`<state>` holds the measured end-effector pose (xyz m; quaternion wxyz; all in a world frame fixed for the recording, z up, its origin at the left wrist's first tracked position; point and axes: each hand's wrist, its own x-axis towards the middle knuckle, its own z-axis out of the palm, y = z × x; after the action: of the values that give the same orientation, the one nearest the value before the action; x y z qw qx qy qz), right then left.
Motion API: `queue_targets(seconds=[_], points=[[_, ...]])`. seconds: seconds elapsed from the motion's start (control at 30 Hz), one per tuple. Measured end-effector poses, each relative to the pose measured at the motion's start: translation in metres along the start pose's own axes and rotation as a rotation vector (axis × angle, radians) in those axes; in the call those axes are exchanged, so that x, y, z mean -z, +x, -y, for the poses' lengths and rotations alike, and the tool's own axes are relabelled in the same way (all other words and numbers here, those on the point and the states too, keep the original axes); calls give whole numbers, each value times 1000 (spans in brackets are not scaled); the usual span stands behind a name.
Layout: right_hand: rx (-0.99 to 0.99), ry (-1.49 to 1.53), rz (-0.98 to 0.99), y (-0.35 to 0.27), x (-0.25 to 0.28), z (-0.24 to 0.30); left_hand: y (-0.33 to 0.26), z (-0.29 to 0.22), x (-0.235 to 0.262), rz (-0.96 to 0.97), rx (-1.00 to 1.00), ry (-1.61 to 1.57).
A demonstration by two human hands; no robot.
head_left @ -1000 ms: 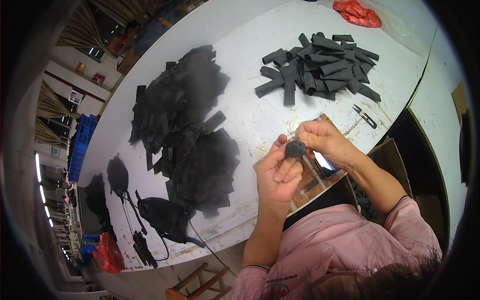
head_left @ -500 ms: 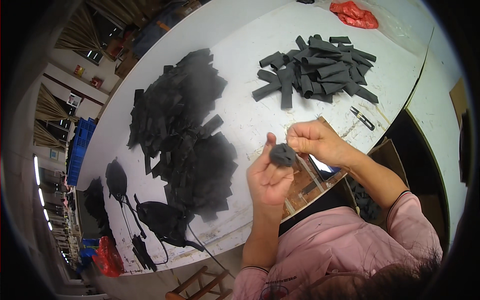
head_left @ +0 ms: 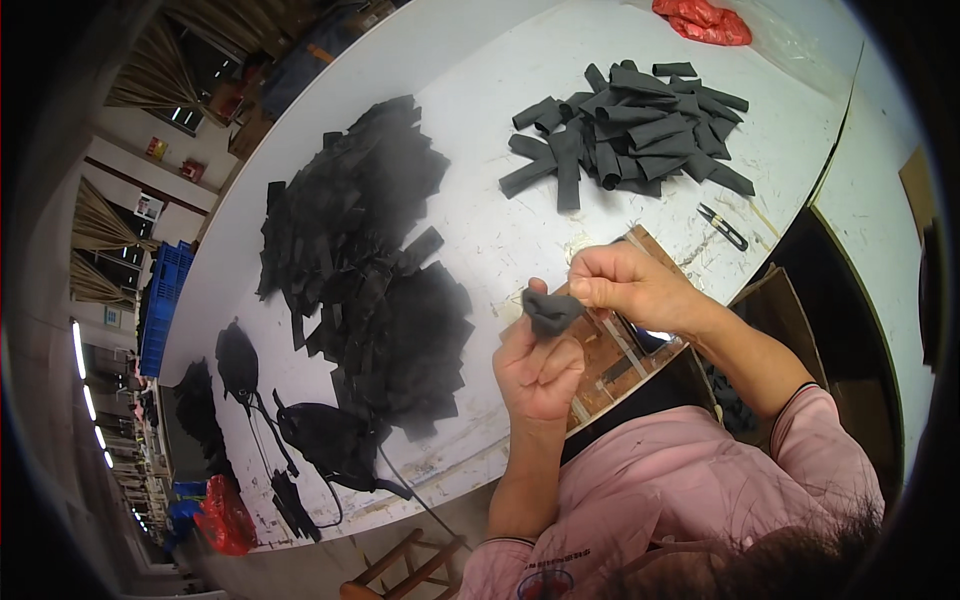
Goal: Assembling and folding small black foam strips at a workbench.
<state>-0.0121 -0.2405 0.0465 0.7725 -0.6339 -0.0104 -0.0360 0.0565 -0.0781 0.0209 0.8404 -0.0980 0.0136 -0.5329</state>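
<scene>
A small dark grey fabric piece (head_left: 553, 314) is held up in front of me, its top edge folded and a hollow showing at its upper left. My left hand (head_left: 540, 372) grips it from below, with the fingers curled and a fingertip showing behind the cloth. Thumb and forefinger of my right hand (head_left: 628, 284) pinch its right edge. Beyond my hands lies a heap of dark grey fabric tubes (head_left: 640, 125). To the left spreads a large pile of flat dark fabric pieces (head_left: 360, 260).
Black-handled thread snips (head_left: 724, 228) lie right of the tubes. A wooden board (head_left: 608, 378) sits under my hands at the table edge. Black bags with cords (head_left: 325, 440) lie front left, near a red plastic bag (head_left: 225, 515). Another red bag (head_left: 703, 20) is at the far edge.
The fabric piece has shifted slightly left and gone from a rounded bunch to a wider, folded shape. My right hand has moved a little left with it, still pinching.
</scene>
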Motion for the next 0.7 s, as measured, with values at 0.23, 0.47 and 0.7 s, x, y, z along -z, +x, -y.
queue_targets(seconds=[0.23, 0.47, 0.7], points=[[-116, 157, -78, -5, 2, -36, -4, 19, 10, -533, -238, 967], [232, -380, -257, -13, -1, -12, 5, 26, -28, -21, -720, 1925], [550, -1361, -55, -17, -4, 21, -5, 37, -18, -161, -827, 1149]])
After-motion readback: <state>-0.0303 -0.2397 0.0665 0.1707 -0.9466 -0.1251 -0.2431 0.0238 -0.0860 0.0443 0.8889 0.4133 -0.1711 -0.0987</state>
